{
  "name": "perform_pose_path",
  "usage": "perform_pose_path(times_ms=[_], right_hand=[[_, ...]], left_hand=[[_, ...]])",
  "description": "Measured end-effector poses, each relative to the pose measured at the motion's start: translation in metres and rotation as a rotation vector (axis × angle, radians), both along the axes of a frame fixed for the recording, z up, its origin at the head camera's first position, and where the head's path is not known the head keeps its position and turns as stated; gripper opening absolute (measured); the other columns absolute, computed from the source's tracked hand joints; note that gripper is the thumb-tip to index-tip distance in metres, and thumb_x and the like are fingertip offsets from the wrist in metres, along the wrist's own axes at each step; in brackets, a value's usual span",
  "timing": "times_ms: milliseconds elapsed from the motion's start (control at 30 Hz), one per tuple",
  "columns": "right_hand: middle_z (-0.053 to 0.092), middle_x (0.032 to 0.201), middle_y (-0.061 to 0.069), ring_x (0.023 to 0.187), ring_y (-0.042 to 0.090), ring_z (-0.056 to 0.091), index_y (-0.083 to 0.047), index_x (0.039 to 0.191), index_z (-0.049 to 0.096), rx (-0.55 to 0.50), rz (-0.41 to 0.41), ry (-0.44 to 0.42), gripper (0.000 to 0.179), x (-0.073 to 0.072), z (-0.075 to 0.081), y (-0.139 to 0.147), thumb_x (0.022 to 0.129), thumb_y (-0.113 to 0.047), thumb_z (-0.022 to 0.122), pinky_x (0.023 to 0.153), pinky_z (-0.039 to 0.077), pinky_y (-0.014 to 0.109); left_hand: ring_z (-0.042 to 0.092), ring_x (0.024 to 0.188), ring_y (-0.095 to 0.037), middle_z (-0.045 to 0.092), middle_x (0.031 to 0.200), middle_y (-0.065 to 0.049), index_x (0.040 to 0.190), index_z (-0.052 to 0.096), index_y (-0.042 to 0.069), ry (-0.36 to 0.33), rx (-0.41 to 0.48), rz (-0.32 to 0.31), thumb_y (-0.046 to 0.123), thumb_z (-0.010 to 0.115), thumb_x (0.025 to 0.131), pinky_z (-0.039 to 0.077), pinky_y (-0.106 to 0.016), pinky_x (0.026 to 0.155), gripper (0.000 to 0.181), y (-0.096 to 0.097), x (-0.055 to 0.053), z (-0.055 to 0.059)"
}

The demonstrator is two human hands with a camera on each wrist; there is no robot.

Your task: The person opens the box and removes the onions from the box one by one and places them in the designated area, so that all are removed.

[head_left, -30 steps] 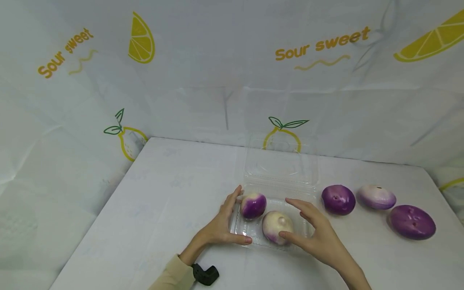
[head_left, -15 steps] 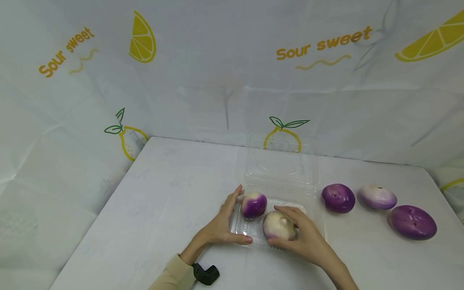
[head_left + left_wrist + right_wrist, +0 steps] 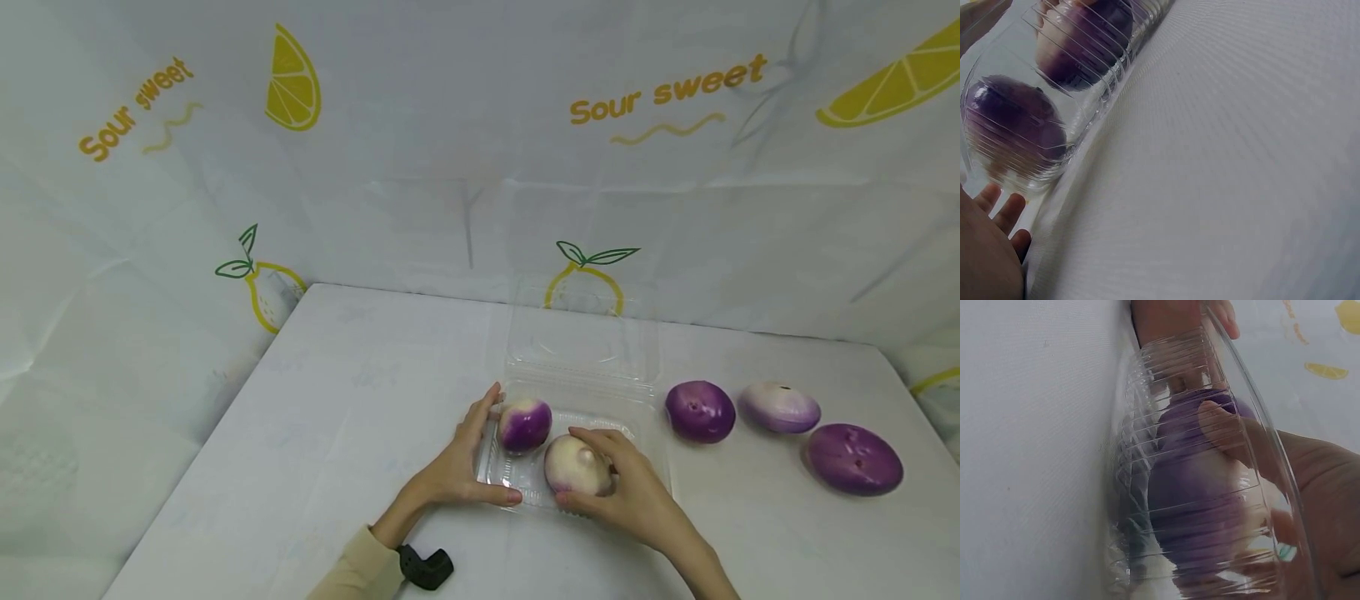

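A clear plastic clamshell container (image 3: pixel 527 492) lies on the table with its lid raised behind it. My right hand (image 3: pixel 628 492) reaches into its right part and grips a whitish onion (image 3: pixel 573 467), thumb in front and fingers behind. In the right wrist view that onion (image 3: pixel 1194 487) shows purple through the ribbed wall. A purple-and-white onion (image 3: pixel 525 427) sits in the container's left part. My left hand (image 3: pixel 454 467) lies spread along the container's left end, its thumb at the front corner. In the left wrist view, its fingers (image 3: pixel 1009 212) are straight beside the plastic.
To the right of the container stand a purple onion (image 3: pixel 701 412), a pale onion (image 3: pixel 780 407) and another purple onion (image 3: pixel 853 459). A black strap-like piece (image 3: pixel 426 569) is by my left wrist. A lemon-printed sheet (image 3: pixel 420 167) hangs behind the table.
My right hand has moved left and closed its fingers around the whitish onion, which has shifted slightly. My left hand and the other onions have stayed in place.
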State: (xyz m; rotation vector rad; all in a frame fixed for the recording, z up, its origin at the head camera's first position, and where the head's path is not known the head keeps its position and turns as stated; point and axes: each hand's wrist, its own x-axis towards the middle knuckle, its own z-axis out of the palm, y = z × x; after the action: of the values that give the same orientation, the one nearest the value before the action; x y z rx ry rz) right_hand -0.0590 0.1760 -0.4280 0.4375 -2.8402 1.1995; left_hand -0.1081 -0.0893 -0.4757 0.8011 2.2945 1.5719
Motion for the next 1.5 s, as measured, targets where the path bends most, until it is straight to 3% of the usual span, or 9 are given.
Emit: perform_pose_path(times_ms=[200,567,1033,1233,1500], right_hand=[[0.068,0.124,0.004,0.107,0.015,0.062,-0.012,0.134,0.066,-0.012,-0.001,0.017,0.076,0.0,0.0,0.0,0.069,-0.039,0.095,0.08,0.054,0.026],[0.068,0.123,0.005,0.107,0.014,0.06,-0.011,0.133,0.067,-0.015,-0.021,0.064,0.075,0.001,0.002,0.0,0.068,-0.035,0.096,0.079,0.053,0.025],[0.067,0.124,0.003,0.108,-0.001,0.054,-0.018,0.132,0.067,-0.025,-0.053,0.166,0.073,0.002,0.014,0.011,0.067,-0.03,0.096,0.081,0.051,0.023],[0.068,0.124,0.002,0.107,-0.013,0.048,-0.017,0.132,0.067,-0.044,-0.071,0.202,0.071,0.006,0.019,0.019,0.068,-0.024,0.096,0.082,0.046,0.017],[0.062,0.127,0.004,0.111,-0.016,0.046,-0.014,0.133,0.066,-0.093,-0.115,0.212,0.075,0.013,0.023,0.035,0.065,-0.015,0.097,0.09,0.035,-0.001]], left_hand=[[0.029,0.146,-0.027,0.013,0.171,-0.012,0.166,-0.002,0.015,-0.006,-0.018,0.006,0.029,0.089,0.066,0.025,-0.065,0.12,0.136,0.001,0.0,0.001],[0.027,0.148,-0.027,0.014,0.171,-0.014,0.166,-0.001,0.013,0.008,-0.02,0.007,0.03,0.089,0.066,0.017,-0.067,0.122,0.136,0.0,0.001,0.002],[0.026,0.148,-0.028,0.014,0.171,-0.013,0.166,-0.002,0.014,0.01,-0.015,0.009,0.03,0.09,0.066,0.017,-0.068,0.121,0.136,0.0,0.0,0.0],[0.025,0.15,-0.03,0.013,0.171,-0.012,0.166,-0.002,0.016,0.019,-0.004,0.001,0.029,0.09,0.065,0.017,-0.069,0.121,0.137,0.0,-0.001,0.0],[0.024,0.151,-0.03,0.013,0.171,-0.012,0.166,-0.002,0.016,0.026,-0.01,0.001,0.03,0.09,0.066,0.014,-0.07,0.121,0.137,0.0,-0.002,-0.003]])
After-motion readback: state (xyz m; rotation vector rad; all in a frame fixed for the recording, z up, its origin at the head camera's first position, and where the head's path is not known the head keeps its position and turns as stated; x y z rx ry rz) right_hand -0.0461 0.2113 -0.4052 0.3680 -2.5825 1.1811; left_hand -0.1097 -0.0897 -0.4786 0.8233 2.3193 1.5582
